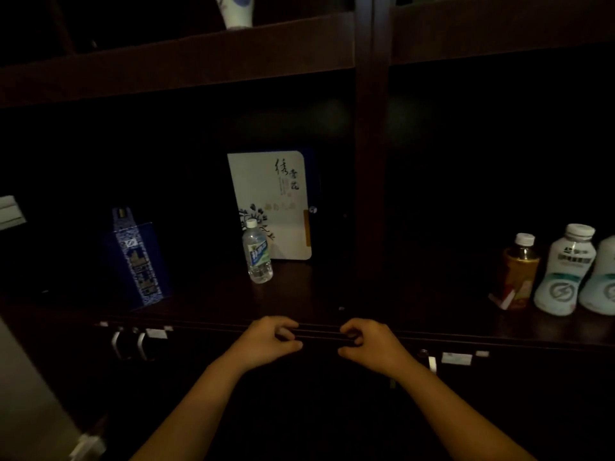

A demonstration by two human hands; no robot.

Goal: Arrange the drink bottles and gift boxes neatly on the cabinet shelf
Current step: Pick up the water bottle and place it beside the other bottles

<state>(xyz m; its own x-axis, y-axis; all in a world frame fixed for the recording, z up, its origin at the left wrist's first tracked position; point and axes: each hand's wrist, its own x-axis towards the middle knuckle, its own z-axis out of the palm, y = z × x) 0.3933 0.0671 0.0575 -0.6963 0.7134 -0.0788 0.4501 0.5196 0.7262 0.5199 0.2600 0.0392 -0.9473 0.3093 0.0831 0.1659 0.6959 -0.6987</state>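
A dark wooden cabinet shelf (332, 294) runs across the view. On it a white gift box (271, 197) with calligraphy and blue flowers stands upright at the middle. A small clear water bottle (257, 252) stands just in front of its left side. A blue patterned gift box (138, 261) stands at the left. At the right stand an amber drink bottle (519, 272) and two white drink bottles (564, 271), the second (602, 277) cut by the frame edge. My left hand (271, 341) and my right hand (369, 344) hover at the shelf's front edge, fingers loosely curled, holding nothing.
A vertical post (371, 144) divides the shelf into two bays. A blue-and-white vase (236, 10) stands on the upper shelf. Cabinet door handles (129, 344) sit below the shelf at the left. A pale object (10, 211) shows at the far left edge.
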